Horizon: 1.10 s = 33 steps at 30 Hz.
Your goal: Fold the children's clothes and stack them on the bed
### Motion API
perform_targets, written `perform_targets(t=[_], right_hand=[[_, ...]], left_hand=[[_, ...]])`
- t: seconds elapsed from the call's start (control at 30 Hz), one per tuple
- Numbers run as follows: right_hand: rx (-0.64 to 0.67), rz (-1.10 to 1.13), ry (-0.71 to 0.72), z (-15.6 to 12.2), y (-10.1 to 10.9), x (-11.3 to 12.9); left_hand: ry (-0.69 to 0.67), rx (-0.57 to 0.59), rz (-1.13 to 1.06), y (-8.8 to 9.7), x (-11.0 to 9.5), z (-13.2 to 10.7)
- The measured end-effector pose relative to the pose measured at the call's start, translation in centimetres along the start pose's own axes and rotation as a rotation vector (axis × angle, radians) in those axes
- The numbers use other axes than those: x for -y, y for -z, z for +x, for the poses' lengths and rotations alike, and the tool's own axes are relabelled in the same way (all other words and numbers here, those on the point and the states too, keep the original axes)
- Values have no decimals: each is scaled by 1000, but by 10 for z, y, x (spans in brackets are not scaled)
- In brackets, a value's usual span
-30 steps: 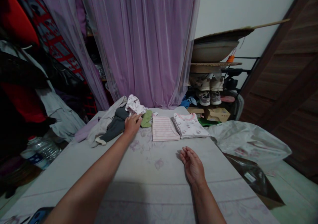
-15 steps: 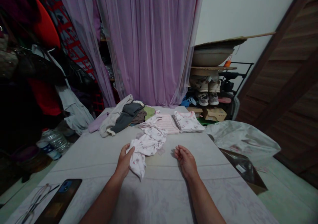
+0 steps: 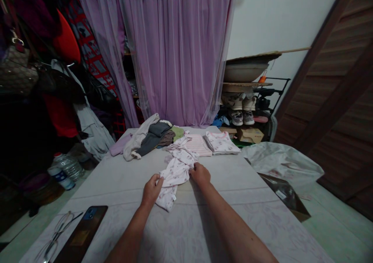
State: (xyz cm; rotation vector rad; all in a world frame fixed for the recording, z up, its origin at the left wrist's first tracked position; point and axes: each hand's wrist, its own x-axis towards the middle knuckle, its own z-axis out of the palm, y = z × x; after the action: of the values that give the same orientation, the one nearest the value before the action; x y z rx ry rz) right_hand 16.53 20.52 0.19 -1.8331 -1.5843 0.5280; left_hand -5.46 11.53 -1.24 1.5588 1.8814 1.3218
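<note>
A crumpled white garment with a small print [image 3: 177, 169] lies across the middle of the table [image 3: 122, 181]. At its near left edge my left hand [image 3: 152, 191] is closed, pinching the cloth between thumb and fingers. My right hand [image 3: 201, 174] is closed on the garment's right edge. The garment's far end touches a pink striped garment [image 3: 199, 144], folded flat. To the right of that sits a folded stack topped by a white printed shirt with a pink neckline [image 3: 223, 142]. Which part of the garment each hand holds I cannot tell.
A loose heap of grey, dark and green clothes [image 3: 154, 136] lies at the back left. Near the front left are a phone [image 3: 81, 234] and eyeglasses [image 3: 60, 230]. A purple curtain [image 3: 180, 53] hangs behind; a shoe rack [image 3: 244, 107] and plastic bag [image 3: 282, 162] stand right.
My right hand has moved left and taken hold of the garment's right edge. My left hand has shifted slightly right, still gripping the cloth. The view has turned a little.
</note>
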Motion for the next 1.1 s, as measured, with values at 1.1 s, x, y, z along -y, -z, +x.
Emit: perform_targets(t=[1.1], right_hand=[[-135,282,47,43,40,-40]], left_hand=[[74,54,-107,2,-4,-3]])
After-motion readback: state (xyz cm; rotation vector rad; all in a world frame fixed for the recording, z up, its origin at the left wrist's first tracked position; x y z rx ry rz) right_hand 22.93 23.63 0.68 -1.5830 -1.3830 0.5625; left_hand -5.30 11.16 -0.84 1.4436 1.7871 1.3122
